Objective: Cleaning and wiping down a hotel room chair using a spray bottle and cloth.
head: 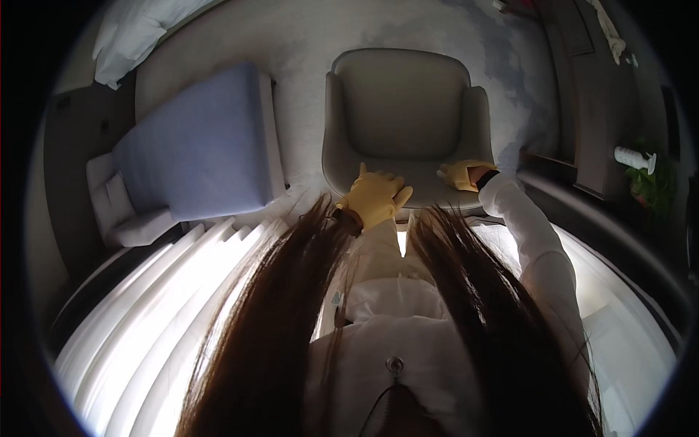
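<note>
A grey upholstered armchair (pixel 404 104) with a low curved back stands directly before me. My left hand (pixel 377 199), in a yellow rubber glove, is at the front of its seat (pixel 423 173), with thumb and fingers apart and nothing visible in it. My right hand (pixel 464 175) wears a matching glove, its cuff folded back near a black wristband (pixel 487 179). It is over the right side of the seat near the armrest (pixel 480 120), fingers bent. Something small and whitish shows at those fingertips; I cannot tell whether it is held.
To the left is a piece of furniture with a blue top (pixel 202 147), beside a pale cushioned seat (pixel 142 226). A white spray bottle (pixel 633 158) is at the right by a green plant (pixel 652 188). Pale curtains (pixel 147 317) hang behind me. Patterned carpet (pixel 306 65) covers the floor.
</note>
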Demonstrator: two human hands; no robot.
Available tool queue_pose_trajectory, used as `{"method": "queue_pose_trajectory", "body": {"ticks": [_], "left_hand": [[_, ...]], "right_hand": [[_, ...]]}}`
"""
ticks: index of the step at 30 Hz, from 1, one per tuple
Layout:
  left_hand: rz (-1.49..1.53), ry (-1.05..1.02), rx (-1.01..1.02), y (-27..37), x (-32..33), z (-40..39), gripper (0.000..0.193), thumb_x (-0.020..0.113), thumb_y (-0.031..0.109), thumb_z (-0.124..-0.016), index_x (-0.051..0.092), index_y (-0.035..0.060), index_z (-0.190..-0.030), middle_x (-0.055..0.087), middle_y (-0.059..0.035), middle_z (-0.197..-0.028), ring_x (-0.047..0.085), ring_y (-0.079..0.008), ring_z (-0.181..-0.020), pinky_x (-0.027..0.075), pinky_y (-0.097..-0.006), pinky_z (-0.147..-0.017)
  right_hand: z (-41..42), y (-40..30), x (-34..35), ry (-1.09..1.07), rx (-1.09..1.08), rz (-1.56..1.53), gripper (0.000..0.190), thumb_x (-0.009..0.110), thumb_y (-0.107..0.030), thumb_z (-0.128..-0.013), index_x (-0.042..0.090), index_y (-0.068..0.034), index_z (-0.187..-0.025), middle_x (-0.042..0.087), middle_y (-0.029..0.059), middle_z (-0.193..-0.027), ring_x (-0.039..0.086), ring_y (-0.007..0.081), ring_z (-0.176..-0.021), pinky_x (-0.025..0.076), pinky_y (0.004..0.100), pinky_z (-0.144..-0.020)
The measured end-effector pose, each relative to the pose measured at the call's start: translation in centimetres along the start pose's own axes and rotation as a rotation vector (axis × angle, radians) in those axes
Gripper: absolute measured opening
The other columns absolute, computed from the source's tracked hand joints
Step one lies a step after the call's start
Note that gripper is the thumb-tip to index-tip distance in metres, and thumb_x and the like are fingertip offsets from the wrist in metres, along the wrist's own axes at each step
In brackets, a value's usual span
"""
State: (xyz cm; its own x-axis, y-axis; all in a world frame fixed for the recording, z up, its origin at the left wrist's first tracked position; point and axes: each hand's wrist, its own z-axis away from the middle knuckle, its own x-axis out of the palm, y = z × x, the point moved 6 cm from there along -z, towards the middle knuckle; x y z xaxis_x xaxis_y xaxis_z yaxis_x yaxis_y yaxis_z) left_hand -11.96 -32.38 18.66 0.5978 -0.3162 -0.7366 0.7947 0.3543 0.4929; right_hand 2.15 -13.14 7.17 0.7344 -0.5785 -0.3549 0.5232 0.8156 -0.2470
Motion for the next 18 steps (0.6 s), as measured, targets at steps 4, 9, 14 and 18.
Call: {"method": "queue_pose_trajectory", "body": {"ticks": [4,9,14,18], "left_hand": [[0.054,0.092,0.023,1.9,1.9,0.0,0.043,0.051,0.043,-0.108,0.069,0.0068,-0.121,0.071,-0.0180,-0.116,0.066,-0.0412,-0.119,0.036,-0.0743,-0.115],[0.057,0.240,0.069,4.5,6.5,-2.5,0.041,0.053,0.040,-0.106,0.070,0.0044,-0.117,0.073,-0.0181,-0.114,0.068,-0.0391,-0.115,0.040,-0.0662,-0.114],[0.080,0.281,-0.010,9.9,9.6,-4.6,0.038,0.054,0.036,-0.106,0.073,0.0046,-0.111,0.075,-0.0179,-0.109,0.069,-0.0391,-0.112,0.042,-0.0595,-0.114],[0.072,0.278,-0.237,13.7,10.2,-5.9,0.035,0.054,0.034,-0.105,0.074,0.0054,-0.109,0.075,-0.0169,-0.107,0.069,-0.0386,-0.112,0.043,-0.0567,-0.113]], "right_hand": [[2.5,-1.2,-1.0,-0.061,-0.172,-0.056,0.055,0.041,-0.040,-0.112,0.050,-0.012,-0.158,0.054,0.0109,-0.161,0.052,0.0306,-0.146,0.038,0.0391,-0.121],[3.7,1.2,-2.0,-0.137,-0.560,0.170,0.052,0.041,-0.034,-0.114,0.048,-0.012,-0.160,0.058,0.0112,-0.155,0.056,0.0263,-0.141,0.042,0.0352,-0.117],[4.9,3.7,1.1,-0.096,-0.701,0.125,0.054,0.046,-0.039,-0.110,0.051,-0.012,-0.157,0.060,0.0159,-0.152,0.059,0.0330,-0.136,0.045,0.0414,-0.114],[5.2,3.9,2.8,0.022,-0.669,0.213,0.057,0.047,-0.040,-0.106,0.052,-0.011,-0.155,0.061,0.0203,-0.149,0.063,0.0398,-0.130,0.046,0.0483,-0.112]]}}
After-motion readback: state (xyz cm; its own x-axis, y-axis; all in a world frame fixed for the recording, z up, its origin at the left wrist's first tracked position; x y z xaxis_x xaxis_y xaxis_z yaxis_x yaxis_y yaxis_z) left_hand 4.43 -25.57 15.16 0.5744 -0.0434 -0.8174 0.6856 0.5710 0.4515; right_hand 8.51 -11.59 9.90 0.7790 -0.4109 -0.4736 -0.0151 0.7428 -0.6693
